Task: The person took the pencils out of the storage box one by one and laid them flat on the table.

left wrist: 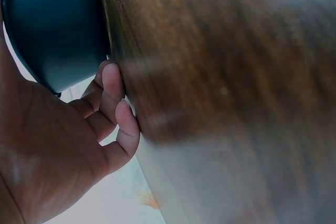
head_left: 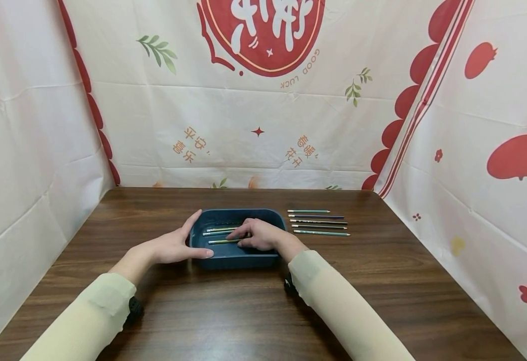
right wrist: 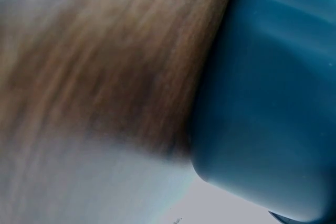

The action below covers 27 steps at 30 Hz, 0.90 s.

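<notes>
A dark blue plastic bin [head_left: 238,261] stands on the wooden table. My left hand [head_left: 173,246] rests against its left end, thumb stretched along the near rim and index finger straight at the far left corner. In the left wrist view, the other fingers [left wrist: 113,80] bend loosely beside the bin's outer wall. Reaching inside, my right hand [head_left: 261,234] pinches a pencil [head_left: 218,242] near the bin floor. Behind that pencil lie further pencils [head_left: 216,232], partly hidden by the right hand. The right wrist view shows only the bin's outer wall [right wrist: 262,103] and tabletop.
Several pencils [head_left: 319,233] lie in parallel on the table, right of the bin. Brown tabletop [head_left: 227,311] stretches in front of it. Printed white cloth [head_left: 236,110] hangs along the back and both sides.
</notes>
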Available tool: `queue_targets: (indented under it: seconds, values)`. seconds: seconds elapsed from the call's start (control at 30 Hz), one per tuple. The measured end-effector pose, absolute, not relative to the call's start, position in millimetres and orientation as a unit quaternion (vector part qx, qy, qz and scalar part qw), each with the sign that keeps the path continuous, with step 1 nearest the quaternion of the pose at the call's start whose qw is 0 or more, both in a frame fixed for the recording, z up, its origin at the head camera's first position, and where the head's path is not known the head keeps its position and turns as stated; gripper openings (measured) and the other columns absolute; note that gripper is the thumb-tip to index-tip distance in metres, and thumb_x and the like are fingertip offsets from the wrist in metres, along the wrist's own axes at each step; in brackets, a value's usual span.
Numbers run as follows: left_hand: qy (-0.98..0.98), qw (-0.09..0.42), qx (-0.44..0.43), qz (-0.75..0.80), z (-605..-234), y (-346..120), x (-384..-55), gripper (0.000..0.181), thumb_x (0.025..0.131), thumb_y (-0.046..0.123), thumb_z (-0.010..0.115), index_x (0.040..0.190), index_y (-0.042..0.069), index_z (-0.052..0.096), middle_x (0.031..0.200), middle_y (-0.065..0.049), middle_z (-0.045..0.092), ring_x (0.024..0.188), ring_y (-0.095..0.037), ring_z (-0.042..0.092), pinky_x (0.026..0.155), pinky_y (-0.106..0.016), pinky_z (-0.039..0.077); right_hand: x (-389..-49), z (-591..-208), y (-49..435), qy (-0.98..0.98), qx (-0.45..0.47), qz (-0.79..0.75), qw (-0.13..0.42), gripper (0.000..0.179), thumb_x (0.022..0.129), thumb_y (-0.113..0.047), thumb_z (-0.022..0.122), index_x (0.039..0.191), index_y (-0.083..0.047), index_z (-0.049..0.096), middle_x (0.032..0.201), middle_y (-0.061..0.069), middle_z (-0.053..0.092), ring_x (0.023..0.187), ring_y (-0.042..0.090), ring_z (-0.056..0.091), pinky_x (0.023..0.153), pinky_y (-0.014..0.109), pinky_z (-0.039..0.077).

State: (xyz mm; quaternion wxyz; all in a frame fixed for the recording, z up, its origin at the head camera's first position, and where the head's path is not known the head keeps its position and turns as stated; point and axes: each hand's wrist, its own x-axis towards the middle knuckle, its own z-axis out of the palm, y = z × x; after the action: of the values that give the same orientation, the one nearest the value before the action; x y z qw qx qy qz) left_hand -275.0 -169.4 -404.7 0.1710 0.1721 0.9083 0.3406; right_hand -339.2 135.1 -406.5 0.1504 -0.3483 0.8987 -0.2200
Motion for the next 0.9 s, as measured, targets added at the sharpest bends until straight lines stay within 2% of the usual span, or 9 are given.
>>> queue_targets:
  seconds: [0.2, 0.47, 0.57, 0.7, 0.9]
  values:
    - [0.907, 0.173, 0.172, 0.343, -403.8, -169.4, -273.9, 0.128, 0.094, 0.073, 0.073, 0.176, 0.03, -0.016, 0.182, -0.026, 0.012, 0.162, -0.052, 0.03, 0.127, -0.076, 0.028, -340.2, -408.2, 133.9, 0.901, -0.344, -0.22, 0.147, 0.033, 0.108, -0.009, 0.069, 0.13, -0.028, 0.083, 0.116, 0.0, 0.068, 0.099, 0.014, 0.058, 0.09, 0.033, 0.052]
    - [0.909, 0.171, 0.165, 0.343, -403.9, -170.1, -274.0, 0.127, 0.094, 0.073, 0.073, 0.176, 0.032, -0.015, 0.182, -0.025, 0.014, 0.161, -0.051, 0.032, 0.127, -0.075, 0.028, -339.3, -405.3, 133.7, 0.892, -0.354, -0.239, 0.149, 0.034, 0.11, -0.007, 0.063, 0.132, -0.025, 0.082, 0.117, 0.001, 0.069, 0.092, 0.016, 0.057, 0.085, 0.032, 0.049]
    - [0.909, 0.17, 0.167, 0.342, -403.4, -169.9, -273.5, 0.128, 0.094, 0.074, 0.073, 0.176, 0.032, -0.015, 0.182, -0.025, 0.014, 0.161, -0.051, 0.032, 0.127, -0.075, 0.029, -338.2, -403.7, 134.6, 0.893, -0.349, -0.242, 0.148, 0.034, 0.111, -0.009, 0.062, 0.133, -0.025, 0.081, 0.123, 0.002, 0.069, 0.098, 0.017, 0.057, 0.089, 0.034, 0.049]
    - [0.908, 0.171, 0.169, 0.344, -402.5, -169.1, -273.2, 0.128, 0.093, 0.074, 0.073, 0.176, 0.032, -0.016, 0.182, -0.025, 0.014, 0.161, -0.051, 0.032, 0.127, -0.076, 0.028, -337.1, -402.1, 134.9, 0.895, -0.341, -0.248, 0.148, 0.033, 0.111, -0.012, 0.063, 0.133, -0.028, 0.081, 0.133, 0.001, 0.07, 0.111, 0.017, 0.058, 0.103, 0.039, 0.051]
    - [0.908, 0.169, 0.167, 0.346, -403.4, -168.9, -275.3, 0.126, 0.095, 0.071, 0.074, 0.176, 0.032, -0.015, 0.182, -0.025, 0.015, 0.162, -0.05, 0.031, 0.128, -0.075, 0.028, -337.0, -400.0, 134.7, 0.893, -0.334, -0.266, 0.141, 0.032, 0.111, -0.014, 0.065, 0.133, -0.03, 0.081, 0.132, 0.0, 0.072, 0.11, 0.018, 0.06, 0.104, 0.042, 0.051]
